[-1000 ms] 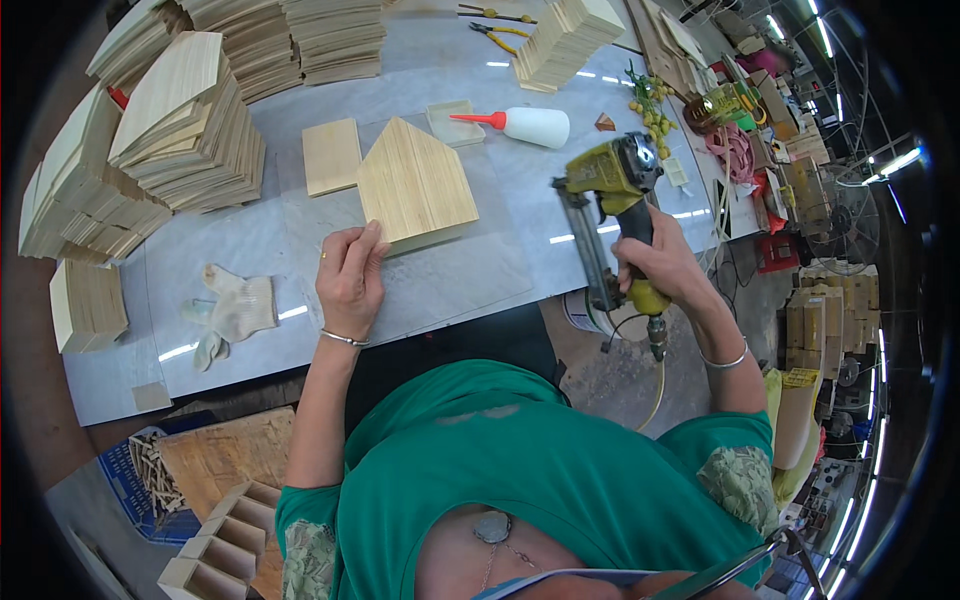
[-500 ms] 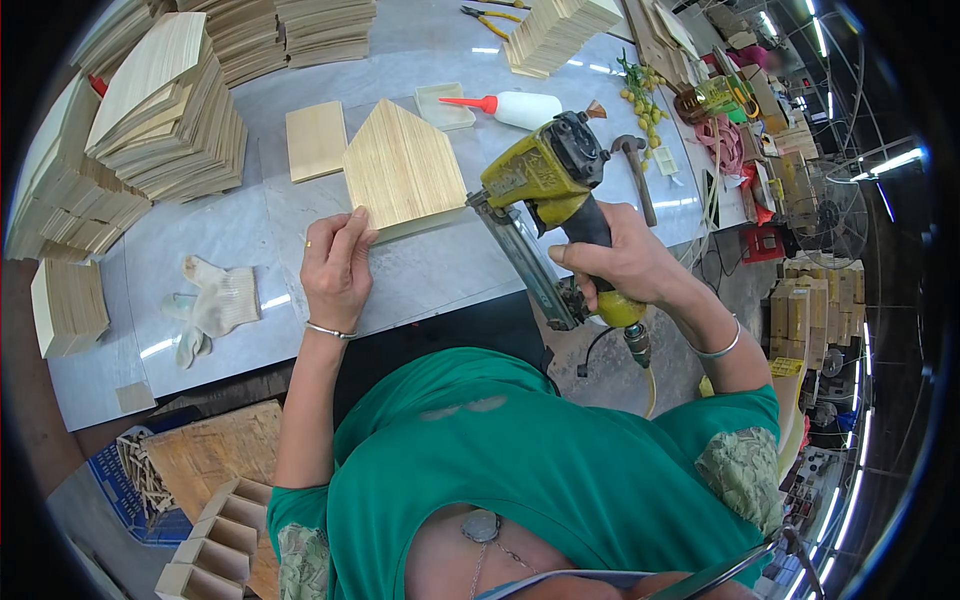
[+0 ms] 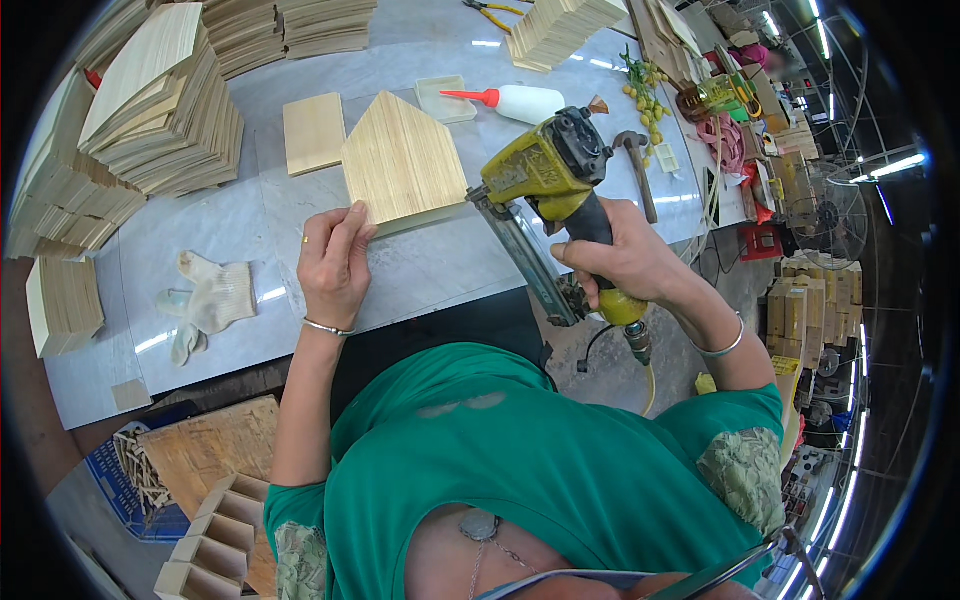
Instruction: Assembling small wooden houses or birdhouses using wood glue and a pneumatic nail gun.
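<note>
My left hand (image 3: 335, 262) pinches the near left corner of a house-shaped wooden piece (image 3: 404, 160), whose pointed end faces away from me. In my right hand (image 3: 632, 252) is a yellow and black nail gun (image 3: 535, 165), fingers wrapped round its dark grip. The gun's nose meets the near right corner of the piece; whether it presses on it I cannot tell. A yellowish hose (image 3: 652, 390) hangs from the gun's lower end. Beside the piece on the left lies a thin rectangular board (image 3: 314, 134).
Stacks of wooden panels (image 3: 165, 110) stand at the left and back. A white glove (image 3: 218, 295) lies left of my hand. Beyond the piece are a shallow tray (image 3: 446, 98), a red-tipped white bottle (image 3: 528, 104) and pliers (image 3: 492, 15). A hammer (image 3: 637, 175) and yellow fruit (image 3: 648, 108) lie right.
The view has shifted very slightly. Both hands, the nail gun and the house-shaped piece keep nearly the same positions relative to one another.
</note>
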The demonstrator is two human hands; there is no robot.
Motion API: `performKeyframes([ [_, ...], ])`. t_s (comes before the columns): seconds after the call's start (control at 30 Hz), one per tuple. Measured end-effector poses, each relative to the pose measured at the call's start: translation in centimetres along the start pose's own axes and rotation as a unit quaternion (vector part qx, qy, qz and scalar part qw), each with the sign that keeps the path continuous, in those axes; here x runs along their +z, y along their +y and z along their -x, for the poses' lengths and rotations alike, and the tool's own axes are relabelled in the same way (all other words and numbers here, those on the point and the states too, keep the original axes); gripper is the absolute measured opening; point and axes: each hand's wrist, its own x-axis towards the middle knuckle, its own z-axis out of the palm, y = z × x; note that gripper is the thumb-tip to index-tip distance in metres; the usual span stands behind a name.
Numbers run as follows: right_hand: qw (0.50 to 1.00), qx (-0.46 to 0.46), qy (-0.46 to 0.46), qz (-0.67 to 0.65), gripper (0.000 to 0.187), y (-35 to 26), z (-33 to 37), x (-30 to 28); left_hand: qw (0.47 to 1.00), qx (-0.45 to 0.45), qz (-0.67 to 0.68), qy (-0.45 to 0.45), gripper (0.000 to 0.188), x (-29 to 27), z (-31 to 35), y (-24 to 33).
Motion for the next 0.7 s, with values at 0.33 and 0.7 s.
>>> performKeyframes([
  [0.33, 0.998, -0.033, -0.037, 0.041, 0.027, -1.9, -0.6, 2.1, 1.0, -0.002, 0.015, 0.005, 0.026, 0.1, 0.1, -0.2],
  [0.7, 0.998, -0.013, -0.047, 0.037, 0.024, -2.6, -1.3, 2.8, 1.0, -0.005, 0.027, 0.003, 0.028, 0.1, 0.1, -0.2],
])
